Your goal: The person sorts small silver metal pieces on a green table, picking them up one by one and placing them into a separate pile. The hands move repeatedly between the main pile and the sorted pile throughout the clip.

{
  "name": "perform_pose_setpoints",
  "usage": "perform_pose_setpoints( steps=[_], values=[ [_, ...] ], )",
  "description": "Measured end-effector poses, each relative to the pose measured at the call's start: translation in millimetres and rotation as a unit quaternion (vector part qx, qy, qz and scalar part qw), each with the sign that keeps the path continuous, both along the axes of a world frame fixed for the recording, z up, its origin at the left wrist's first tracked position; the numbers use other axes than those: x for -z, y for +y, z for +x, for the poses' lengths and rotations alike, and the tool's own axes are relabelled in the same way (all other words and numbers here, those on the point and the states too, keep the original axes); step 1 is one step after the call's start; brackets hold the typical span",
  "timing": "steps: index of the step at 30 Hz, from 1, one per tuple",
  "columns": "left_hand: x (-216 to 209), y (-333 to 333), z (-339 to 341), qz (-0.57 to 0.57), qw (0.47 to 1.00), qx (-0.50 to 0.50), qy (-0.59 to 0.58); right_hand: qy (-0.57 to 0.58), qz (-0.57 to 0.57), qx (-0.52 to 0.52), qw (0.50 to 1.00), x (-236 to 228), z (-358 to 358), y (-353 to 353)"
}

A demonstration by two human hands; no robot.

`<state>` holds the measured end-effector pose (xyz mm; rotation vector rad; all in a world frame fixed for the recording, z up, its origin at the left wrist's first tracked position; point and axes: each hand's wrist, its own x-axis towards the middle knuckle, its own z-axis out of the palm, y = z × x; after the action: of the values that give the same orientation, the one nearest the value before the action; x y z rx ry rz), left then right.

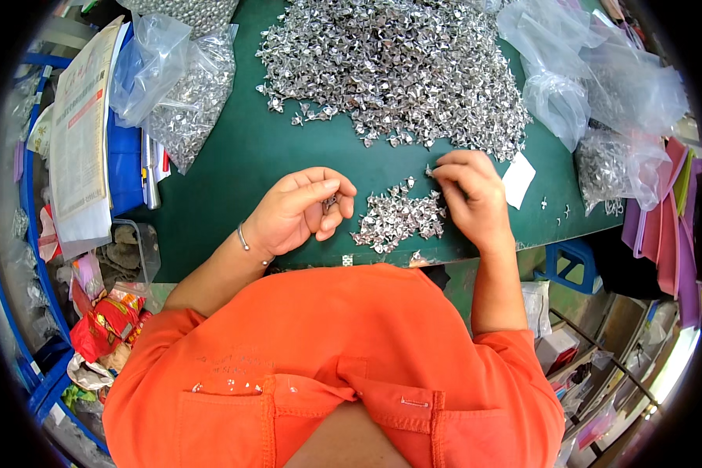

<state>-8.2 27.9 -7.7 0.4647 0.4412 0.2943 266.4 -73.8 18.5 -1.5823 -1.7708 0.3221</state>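
My left hand (308, 204), with a silver bangle at the wrist, is curled around a few small shiny metal pieces (330, 203) that show between the fingers. Just right of it, a small pile of silver metal pieces (398, 220) lies close to the table's front edge. At that pile's right side my right hand (472, 195) pinches a single small metal piece (429, 171) between thumb and fingertips. A far larger heap of the same metal pieces (398, 66) spreads across the back of the green table (288, 140).
Clear plastic bags of metal parts (191, 109) stand at the back left, beside papers (82, 140) on a blue bin. More plastic bags (612, 168) lie at the right edge, near a white paper scrap (518, 180). A blue stool (569, 265) stands below on the right.
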Motion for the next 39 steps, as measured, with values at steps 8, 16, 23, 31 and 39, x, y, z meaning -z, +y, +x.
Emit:
perform_pose_setpoints(
  steps=[8, 16, 23, 31, 39],
  values=[
    [0, 0, 2, 0.003, 1.0, 0.0, -0.004, 0.015, -0.035, 0.004, 0.999, 6, -10, 4],
    [-2, 0, 1, 0.013, 1.0, 0.0, -0.002, 0.14, -0.032, 0.121, 0.982, 7, 5, -2],
    [1, 0, 1, 0.01, 1.0, 0.0, -0.01, 0.071, -0.039, 0.106, 0.991, 11, -16, 0],
    [-15, 1, 8, -0.021, 0.999, 0.018, 0.039, 0.114, 0.051, -0.081, 0.989, -20, -60, 16],
    [2, 1, 0, 0.007, 1.0, 0.022, -0.007, 0.058, -0.036, 0.032, 0.997, 1, -1, 7]
  ],
)
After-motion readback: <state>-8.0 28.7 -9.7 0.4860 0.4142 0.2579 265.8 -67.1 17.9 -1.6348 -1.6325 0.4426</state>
